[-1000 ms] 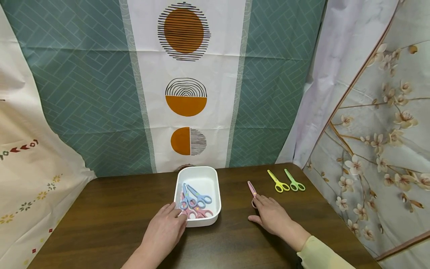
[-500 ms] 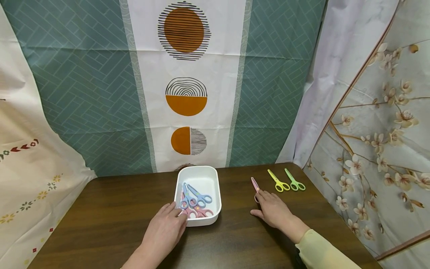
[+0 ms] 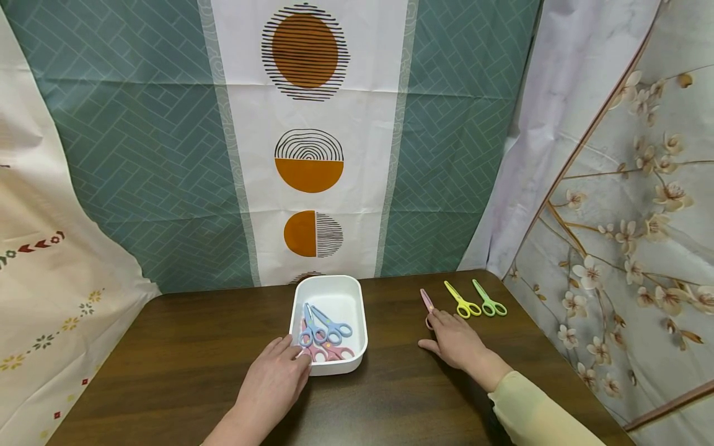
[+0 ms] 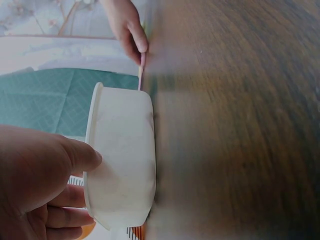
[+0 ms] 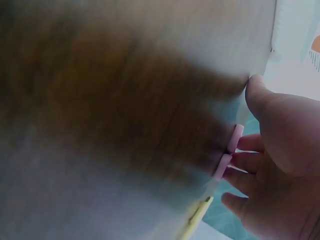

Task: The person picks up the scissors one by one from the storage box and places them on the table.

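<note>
Head view: pink scissors (image 3: 426, 300) are lying on the dark brown table (image 3: 195, 347), right of centre in the lower half of the frame, slim pink blade pointing up and slightly left, lower end mostly hiding under the right hand (image 3: 458, 341). That hand is resting its fingers on the handle end, loosely extended, thumb standing out wide toward the left. Pale yellow-green sleeve (image 3: 538, 409) is showing at lower right. Yellow scissors (image 3: 462, 301) and green scissors (image 3: 488, 300) are lying just to the right of the pink pair, blades also pointing up-left. Lower centre, the left hand (image 3: 276, 375) is gripping the near left corner of a white tray (image 3: 337, 297); inside, two pairs of blue scissors (image 3: 334, 329) are lying over other pink scissors (image 3: 338, 352), partly covered, count unclear. Left wrist view: tray is appearing sideways mid-frame, smooth and rounded at the corners, thumb pressing its outer wall, fingers sitting behind the rim; the pink pair is showing edge-on as a thin strip at upper centre, under the other hand. Right wrist view: two chunky, rounded pink handle loops are touching the fingertips right of centre, thumb spreading well apart above; yellow pair is blurring at bottom; pink blade is staying hard to make out.
</note>
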Tool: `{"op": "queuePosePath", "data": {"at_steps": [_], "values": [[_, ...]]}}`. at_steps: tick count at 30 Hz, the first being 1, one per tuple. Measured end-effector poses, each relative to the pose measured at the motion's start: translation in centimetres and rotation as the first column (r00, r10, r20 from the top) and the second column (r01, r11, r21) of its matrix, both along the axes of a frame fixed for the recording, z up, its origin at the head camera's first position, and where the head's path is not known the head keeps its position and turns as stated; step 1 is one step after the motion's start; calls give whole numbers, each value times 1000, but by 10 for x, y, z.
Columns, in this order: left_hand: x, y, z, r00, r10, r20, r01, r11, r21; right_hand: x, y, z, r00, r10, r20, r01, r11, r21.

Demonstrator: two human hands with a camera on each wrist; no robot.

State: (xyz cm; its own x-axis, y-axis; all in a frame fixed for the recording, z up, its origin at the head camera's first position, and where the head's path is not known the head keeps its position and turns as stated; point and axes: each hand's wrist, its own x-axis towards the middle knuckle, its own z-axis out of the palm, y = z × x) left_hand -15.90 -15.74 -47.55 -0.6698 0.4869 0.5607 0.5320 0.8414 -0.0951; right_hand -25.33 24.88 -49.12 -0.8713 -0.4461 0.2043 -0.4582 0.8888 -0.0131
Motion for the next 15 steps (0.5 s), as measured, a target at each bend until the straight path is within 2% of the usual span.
{"op": "queuePosePath", "data": {"at_steps": [11, 15], "values": [[-2, -1, -3, 1000, -4, -18, 4, 1000, 6, -7, 5, 3, 999, -17, 30, 17, 1000, 0], [-2, -1, -3, 1000, -9, -23, 9, 1000, 11, -9, 8, 2, 1000, -7, 12, 7, 1000, -6]]}}
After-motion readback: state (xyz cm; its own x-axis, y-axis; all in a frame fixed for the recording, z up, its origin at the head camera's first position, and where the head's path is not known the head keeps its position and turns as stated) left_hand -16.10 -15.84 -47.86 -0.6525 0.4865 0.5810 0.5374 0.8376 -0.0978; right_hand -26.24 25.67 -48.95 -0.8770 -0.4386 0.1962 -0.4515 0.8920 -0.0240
